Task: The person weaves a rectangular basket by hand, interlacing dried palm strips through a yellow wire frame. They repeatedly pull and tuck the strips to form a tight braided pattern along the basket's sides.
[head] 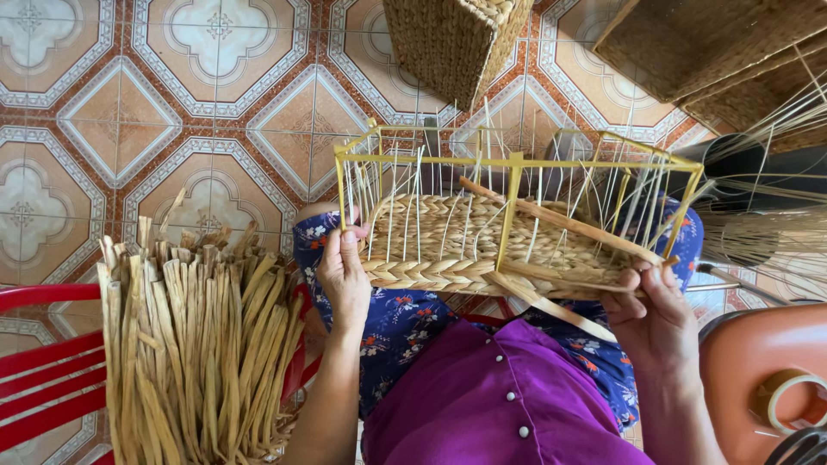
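Head view, the only one I have. No packages, labels or signs show here; the one thing like a pack is the bundle (202, 336) of dried tan strips at 8 o'clock, standing on end on a red chair (43, 362), its tips fanned upward.

The frame (514, 161), a yellow wire box, rests on my lap at centre. Its lower part carries a braided weave (448, 245); above that, thin pale stakes rise between the wires.

My left hand (345, 275) sits at the frame's 9 o'clock corner, fingers curled together around the corner post and the end of the braid. My right hand (659, 314) is at the 4 o'clock corner, thumb and fingers pinched shut on a flat strip (560, 220) that runs diagonally up across the weave toward 11 o'clock. A second strip end sticks out below the weave, toward my purple shirt (500, 405).

Edges: the frame's top rail runs level from 9 to 3 o'clock. A finished woven basket (452, 43) stands at 12 o'clock, another (706, 43) at 1 o'clock, both well apart from the frame. Loose stakes spray in at 3 o'clock, just beside the frame's right post. An orange stool (758, 370) with a tape roll (792, 400) is at 5 o'clock, near my right wrist.

Open room lies at 10 o'clock, over patterned tile floor (129, 103).
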